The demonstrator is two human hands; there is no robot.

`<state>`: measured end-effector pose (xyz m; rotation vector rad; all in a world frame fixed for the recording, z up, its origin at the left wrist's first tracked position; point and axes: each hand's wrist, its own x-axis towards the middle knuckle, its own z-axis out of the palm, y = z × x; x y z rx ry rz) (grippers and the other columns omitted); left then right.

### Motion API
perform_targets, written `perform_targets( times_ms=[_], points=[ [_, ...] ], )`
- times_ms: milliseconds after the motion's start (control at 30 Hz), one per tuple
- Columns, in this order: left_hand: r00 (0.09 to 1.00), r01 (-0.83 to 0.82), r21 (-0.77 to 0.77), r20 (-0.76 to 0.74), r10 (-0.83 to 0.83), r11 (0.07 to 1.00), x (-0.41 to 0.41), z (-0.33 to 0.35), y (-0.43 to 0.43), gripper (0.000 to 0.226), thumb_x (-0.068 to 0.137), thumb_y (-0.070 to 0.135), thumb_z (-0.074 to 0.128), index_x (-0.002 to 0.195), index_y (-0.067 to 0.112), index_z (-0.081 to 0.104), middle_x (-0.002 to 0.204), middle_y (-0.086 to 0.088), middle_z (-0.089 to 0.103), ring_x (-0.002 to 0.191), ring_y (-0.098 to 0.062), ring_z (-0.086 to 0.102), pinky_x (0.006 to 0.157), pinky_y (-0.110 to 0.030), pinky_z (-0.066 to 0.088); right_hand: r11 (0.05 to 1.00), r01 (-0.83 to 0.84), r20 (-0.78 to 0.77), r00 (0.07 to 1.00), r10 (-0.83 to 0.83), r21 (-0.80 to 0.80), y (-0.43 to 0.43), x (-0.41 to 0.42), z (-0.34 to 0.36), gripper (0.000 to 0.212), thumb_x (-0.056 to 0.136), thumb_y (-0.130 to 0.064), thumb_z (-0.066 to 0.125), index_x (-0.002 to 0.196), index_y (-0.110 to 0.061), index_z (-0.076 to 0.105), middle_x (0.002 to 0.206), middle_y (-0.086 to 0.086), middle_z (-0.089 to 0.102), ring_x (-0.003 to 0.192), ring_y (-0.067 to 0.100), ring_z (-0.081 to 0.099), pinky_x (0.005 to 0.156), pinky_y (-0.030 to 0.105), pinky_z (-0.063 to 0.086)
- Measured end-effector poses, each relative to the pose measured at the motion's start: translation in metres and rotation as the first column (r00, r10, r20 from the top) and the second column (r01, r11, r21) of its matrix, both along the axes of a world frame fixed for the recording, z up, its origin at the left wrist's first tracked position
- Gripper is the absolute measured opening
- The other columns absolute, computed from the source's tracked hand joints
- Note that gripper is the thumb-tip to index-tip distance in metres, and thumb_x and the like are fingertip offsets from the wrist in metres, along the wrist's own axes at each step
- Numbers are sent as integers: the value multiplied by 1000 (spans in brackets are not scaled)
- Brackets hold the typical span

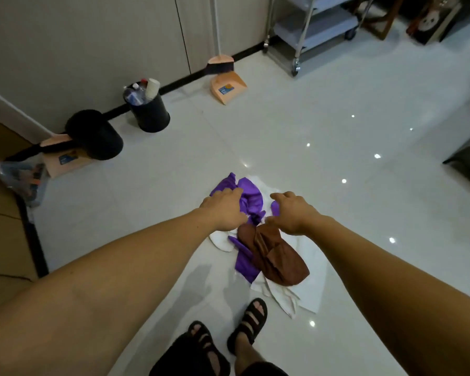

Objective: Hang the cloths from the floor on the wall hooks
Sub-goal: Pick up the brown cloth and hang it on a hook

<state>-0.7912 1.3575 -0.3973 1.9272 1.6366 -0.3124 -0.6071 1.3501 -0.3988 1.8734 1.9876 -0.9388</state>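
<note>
left hand (223, 207) touches the purple cloth (251, 199), grip unclear; right hand (293, 213) loose-fingered, empty, just above the cloth pile (277, 256).

- The fingertips of the left hand (223, 207) are hidden in the purple cloth (251, 198), so its grip cannot be judged.
- The white cloth (312, 289) lies mostly under the purple cloth and the brown cloth (277, 261).
- The top edge cuts off the trolley (310, 31) and the handle of the broom (219, 62).
- The label on the dustpan (228, 86) is too small to read.
</note>
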Motion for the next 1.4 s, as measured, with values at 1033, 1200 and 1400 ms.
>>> perform_targets(
  times_ms=[1033,1200,1400],
  points=[
    [964,-35,-329,240,119,944,44,-531,-29,63,85,30,61,142,23,35,137,-6,47,120,-25,48,98,-44,45,812,535,-62,825,-562,-235,-75,47,-529,10,102,-28,38,95,-22,40,83,-3,52,66,9,49,58,22,36],
    [894,192,-171,437,-100,966,49,-434,13,91,78,30,70,150,36,13,156,4,21,143,-18,22,112,-44,32,783,607,-386,695,-606,-136,-52,29,-429,20,102,-30,40,83,-28,43,74,-6,57,65,10,57,59,21,40],
    [862,249,-208,493,-118,946,40,-290,82,16,85,25,65,98,17,61,96,2,62,88,-14,57,76,-30,43,839,538,-610,640,-467,-78,13,15,-294,13,98,-37,50,97,-25,56,90,-5,62,79,7,60,71,23,50]
  ],
)
